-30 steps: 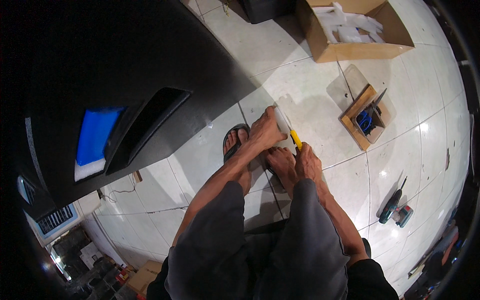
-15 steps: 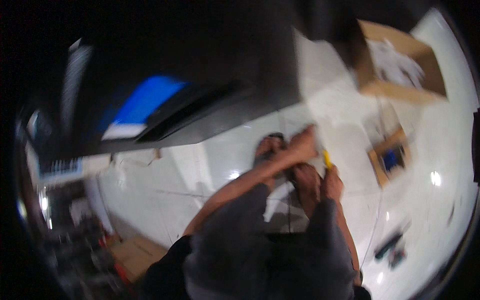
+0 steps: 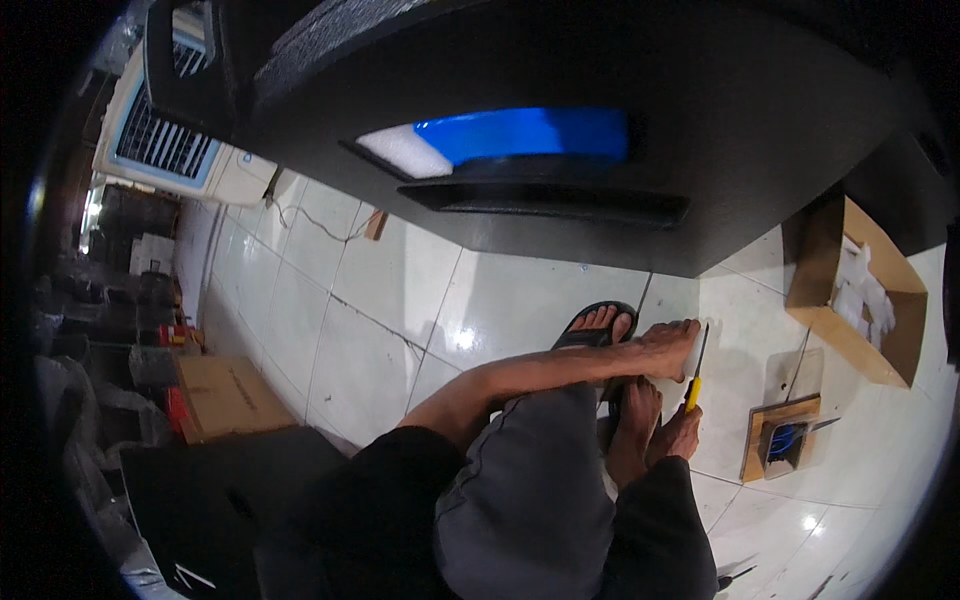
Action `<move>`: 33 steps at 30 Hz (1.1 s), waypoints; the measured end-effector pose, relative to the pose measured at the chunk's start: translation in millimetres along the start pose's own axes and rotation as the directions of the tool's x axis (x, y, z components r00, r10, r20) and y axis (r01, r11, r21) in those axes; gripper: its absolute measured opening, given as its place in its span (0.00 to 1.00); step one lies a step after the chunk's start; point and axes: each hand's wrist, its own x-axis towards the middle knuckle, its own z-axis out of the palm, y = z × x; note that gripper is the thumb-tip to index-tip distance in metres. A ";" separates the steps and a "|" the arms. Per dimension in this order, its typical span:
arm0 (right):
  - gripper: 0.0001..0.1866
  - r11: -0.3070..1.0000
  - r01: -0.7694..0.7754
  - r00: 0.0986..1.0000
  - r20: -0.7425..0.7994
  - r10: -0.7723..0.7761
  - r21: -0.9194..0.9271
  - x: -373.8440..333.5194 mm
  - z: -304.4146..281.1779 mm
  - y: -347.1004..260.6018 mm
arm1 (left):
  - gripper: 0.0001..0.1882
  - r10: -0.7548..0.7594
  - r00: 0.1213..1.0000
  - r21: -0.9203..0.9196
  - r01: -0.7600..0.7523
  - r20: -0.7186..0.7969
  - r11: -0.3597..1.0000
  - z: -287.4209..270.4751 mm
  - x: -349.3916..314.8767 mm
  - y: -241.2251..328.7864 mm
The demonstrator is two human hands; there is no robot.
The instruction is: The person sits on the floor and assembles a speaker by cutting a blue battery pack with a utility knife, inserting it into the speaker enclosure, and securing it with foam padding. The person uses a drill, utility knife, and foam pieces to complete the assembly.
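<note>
My right hand (image 3: 678, 436) is closed around the yellow handle of a screwdriver (image 3: 693, 395), whose thin shaft points up and away from me. My left hand (image 3: 662, 350) reaches across just left of that shaft. Its fingers are stretched forward, with the thumb apart below them, and I see nothing in it. Both hands are low over the tiled floor, beside my feet in black sandals (image 3: 597, 322). Beyond them stands a large black cabinet (image 3: 560, 225) with slot-like openings. Through one opening a blue piece (image 3: 525, 135) and a white piece (image 3: 407, 150) show.
To the right, a cardboard box (image 3: 812, 328) holds white packing material. Nearer is a small wood-edged box (image 3: 755, 440) with blue wire inside. At left are an air cooler (image 3: 225, 178), a closed carton (image 3: 235, 395) and a black box (image 3: 215, 485). A cable (image 3: 325, 235) crosses the floor.
My view has turned, so the cabinet and boxes sit elsewhere in the picture, which is sharper. The screwdriver stays in my right hand, and my left hand is still close to it.
</note>
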 end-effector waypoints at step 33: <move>0.09 0.995 0.104 0.988 -0.116 -0.103 0.003 -14.4 -12.8 -19.7 | 0.47 -0.088 0.994 0.089 0.082 0.066 0.993 -13.6 -1.9 5.6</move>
